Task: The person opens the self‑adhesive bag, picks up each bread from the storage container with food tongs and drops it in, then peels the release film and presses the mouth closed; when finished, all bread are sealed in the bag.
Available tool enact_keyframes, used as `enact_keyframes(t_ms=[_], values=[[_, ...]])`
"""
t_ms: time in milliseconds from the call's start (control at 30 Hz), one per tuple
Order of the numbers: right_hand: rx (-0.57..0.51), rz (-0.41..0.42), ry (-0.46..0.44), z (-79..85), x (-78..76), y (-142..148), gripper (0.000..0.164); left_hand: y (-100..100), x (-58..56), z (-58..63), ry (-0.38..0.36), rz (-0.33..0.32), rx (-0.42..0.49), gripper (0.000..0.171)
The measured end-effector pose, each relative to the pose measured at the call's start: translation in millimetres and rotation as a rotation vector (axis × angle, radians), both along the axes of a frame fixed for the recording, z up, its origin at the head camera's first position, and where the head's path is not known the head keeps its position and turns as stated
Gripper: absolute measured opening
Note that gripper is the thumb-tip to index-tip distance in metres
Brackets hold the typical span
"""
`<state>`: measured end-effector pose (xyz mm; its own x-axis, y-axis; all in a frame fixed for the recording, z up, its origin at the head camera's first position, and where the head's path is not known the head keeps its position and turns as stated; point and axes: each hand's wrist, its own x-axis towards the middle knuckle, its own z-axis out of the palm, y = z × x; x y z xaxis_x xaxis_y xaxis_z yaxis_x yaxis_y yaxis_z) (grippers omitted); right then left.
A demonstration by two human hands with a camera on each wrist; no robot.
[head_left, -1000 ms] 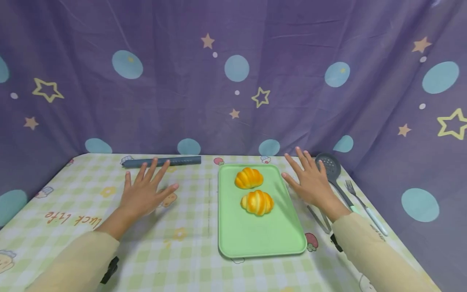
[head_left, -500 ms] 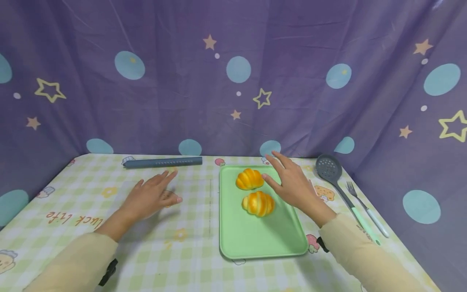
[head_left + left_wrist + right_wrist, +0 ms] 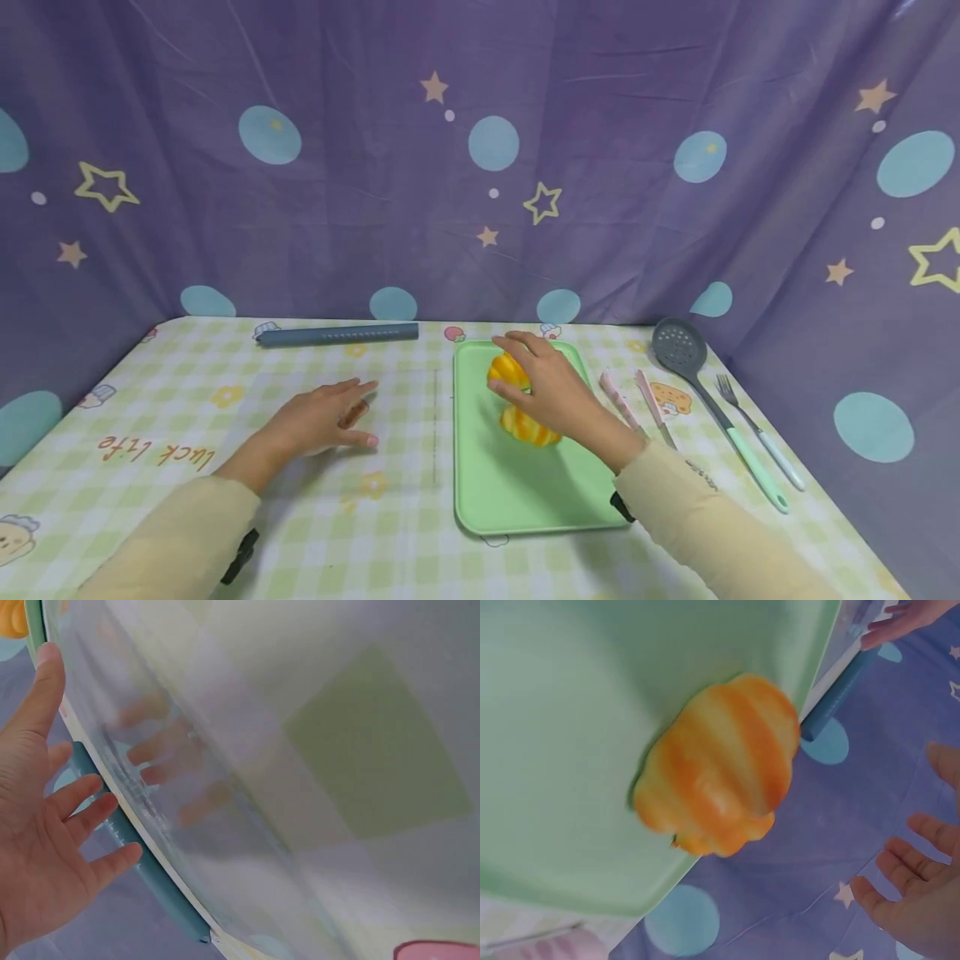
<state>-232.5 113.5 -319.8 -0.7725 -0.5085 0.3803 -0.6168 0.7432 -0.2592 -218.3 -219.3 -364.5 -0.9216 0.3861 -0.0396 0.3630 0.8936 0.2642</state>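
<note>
My right hand (image 3: 561, 396) hovers over the light green tray (image 3: 517, 500), fingers spread and relaxed. Under it lie two golden croissants: the far croissant (image 3: 506, 370) and the near croissant (image 3: 527, 428), both partly covered by the hand in the head view. In the right wrist view the croissants (image 3: 716, 769) overlap, with the fingers apart from them at the right. My left hand (image 3: 318, 421) is held above a clear, glossy sheet (image 3: 408, 467) left of the tray, thumb and fingers apart. The sheet mirrors its fingers in the left wrist view. Neither hand holds anything.
A long dark blue-grey bar (image 3: 337, 335) lies along the table's back edge. Right of the tray are tongs with pink tips (image 3: 618, 398), a grey skimmer (image 3: 680, 348) with a green handle, and a fork (image 3: 757, 433). A purple curtain (image 3: 337, 167) hangs behind the table.
My right hand has moved left from the tray's right edge to over the croissants, uncovering the tongs. The left hand has lowered slightly, shifted right, and its fingers are less spread.
</note>
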Motion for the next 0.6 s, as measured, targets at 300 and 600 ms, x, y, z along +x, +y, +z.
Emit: enact_keyframes(t_ms=[300, 600], values=[[0.038, 0.024, -0.022, -3.5, 1.5, -20, 0.062, -5, 0.9, 0.5, -0.068, 0.014, -0.041, 0.090], [0.089, 0.046, -0.149, -9.4, -0.3, -37, 0.068, -11, 0.9, 5.5, -0.147, 0.040, -0.065, 0.090]])
